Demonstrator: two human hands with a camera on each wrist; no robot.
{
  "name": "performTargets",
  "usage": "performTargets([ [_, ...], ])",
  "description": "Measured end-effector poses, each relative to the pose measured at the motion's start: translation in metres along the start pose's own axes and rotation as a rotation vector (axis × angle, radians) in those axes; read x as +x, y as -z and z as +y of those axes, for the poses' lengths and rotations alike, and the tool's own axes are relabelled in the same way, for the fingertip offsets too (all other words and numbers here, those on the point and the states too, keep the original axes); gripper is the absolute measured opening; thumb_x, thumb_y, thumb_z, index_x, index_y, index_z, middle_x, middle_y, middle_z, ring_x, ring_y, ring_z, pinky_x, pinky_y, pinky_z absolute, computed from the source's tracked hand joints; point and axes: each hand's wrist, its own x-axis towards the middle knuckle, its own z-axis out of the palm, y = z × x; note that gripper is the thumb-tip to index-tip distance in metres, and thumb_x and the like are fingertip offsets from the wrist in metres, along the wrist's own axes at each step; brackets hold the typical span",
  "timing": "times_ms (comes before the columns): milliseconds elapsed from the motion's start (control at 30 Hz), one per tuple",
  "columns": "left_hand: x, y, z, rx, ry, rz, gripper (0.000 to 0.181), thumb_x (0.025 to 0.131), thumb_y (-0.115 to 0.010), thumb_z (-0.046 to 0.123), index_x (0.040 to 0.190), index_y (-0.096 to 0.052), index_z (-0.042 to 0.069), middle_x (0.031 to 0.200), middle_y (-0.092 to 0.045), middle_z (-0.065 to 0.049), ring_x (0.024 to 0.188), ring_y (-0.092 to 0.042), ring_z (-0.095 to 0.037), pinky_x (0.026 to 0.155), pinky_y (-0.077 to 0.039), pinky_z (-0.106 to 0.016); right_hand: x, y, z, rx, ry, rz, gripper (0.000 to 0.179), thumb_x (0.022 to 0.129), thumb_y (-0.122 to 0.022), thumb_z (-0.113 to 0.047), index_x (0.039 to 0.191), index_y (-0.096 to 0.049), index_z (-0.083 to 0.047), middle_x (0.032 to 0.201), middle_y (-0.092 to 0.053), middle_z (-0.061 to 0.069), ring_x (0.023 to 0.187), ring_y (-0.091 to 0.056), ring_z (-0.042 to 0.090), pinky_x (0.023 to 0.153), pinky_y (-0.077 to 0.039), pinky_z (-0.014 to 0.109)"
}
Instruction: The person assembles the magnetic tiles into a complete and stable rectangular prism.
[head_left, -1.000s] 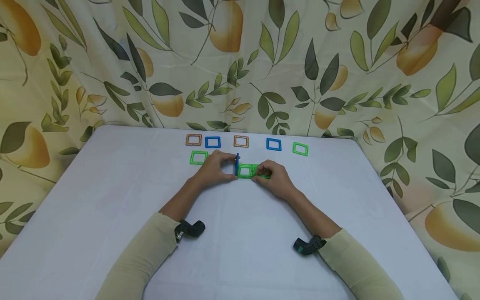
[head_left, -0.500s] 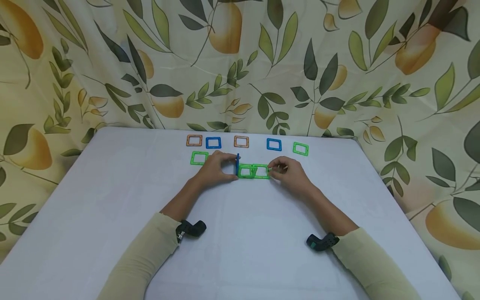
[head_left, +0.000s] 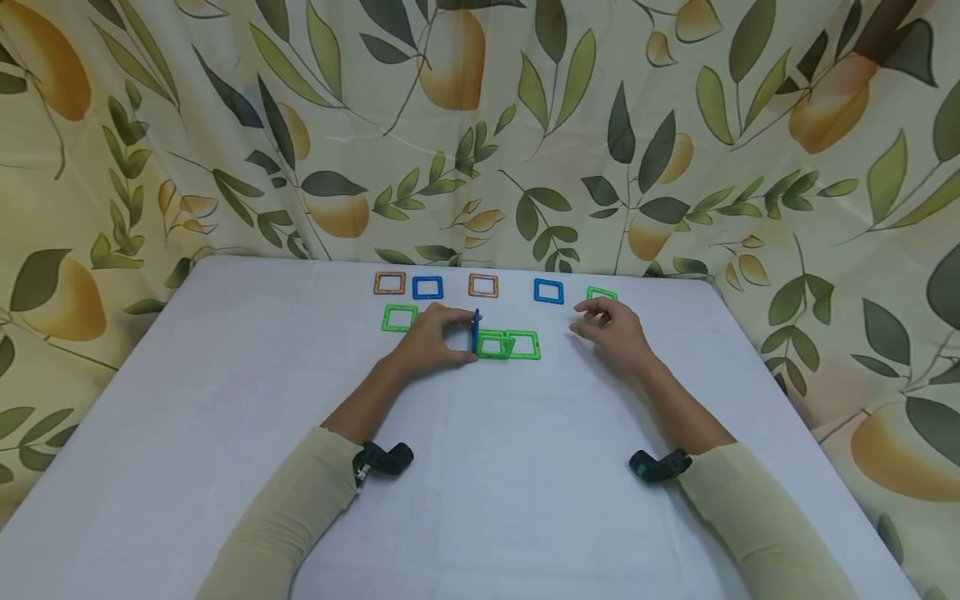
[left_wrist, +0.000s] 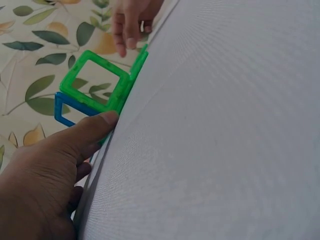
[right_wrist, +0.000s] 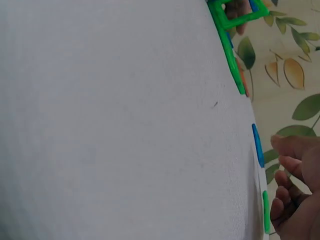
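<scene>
Between thumb and fingertips, my left hand (head_left: 431, 337) grips the edges of a blue square magnetic tile (head_left: 476, 332), an open frame standing on edge. Right beside it a green tile (left_wrist: 95, 82) stands upright, its lower corner near my left thumb. Another green tile (head_left: 525, 345) lies flat on the table, adjoining this group on the right. My right hand (head_left: 611, 333) is off to the right of the group, fingers loosely bent and holding nothing. It partly covers a loose green tile (head_left: 602, 292) in the head view.
Along the back of the white table (head_left: 480, 483) lie two orange tiles (head_left: 389, 283) and two blue tiles (head_left: 548, 291). A loose green tile (head_left: 399, 317) lies just left of my left hand. A patterned curtain (head_left: 480, 167) hangs behind the table.
My right hand has let go of the green tiles and moved right and away, toward the loose green tile at the back right. The left hand keeps its grip on the blue tile.
</scene>
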Motion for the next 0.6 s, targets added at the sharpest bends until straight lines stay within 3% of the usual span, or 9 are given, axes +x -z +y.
performTargets([
  [600, 0.000, 0.001, -0.003, 0.022, -0.004, -0.001, 0.072, 0.078, -0.095, 0.029, 0.142, -0.067, 0.012, 0.129, -0.071, 0.000, 0.119, -0.053, -0.019, 0.103, -0.044, -0.040, 0.033, 0.021, 0.026, -0.126, -0.143, 0.023, 0.064, 0.100, -0.074, -0.026, 0.153, -0.049, 0.001, 0.131, -0.053, 0.028, 0.114, -0.047, 0.041, 0.093, -0.042, 0.048],
])
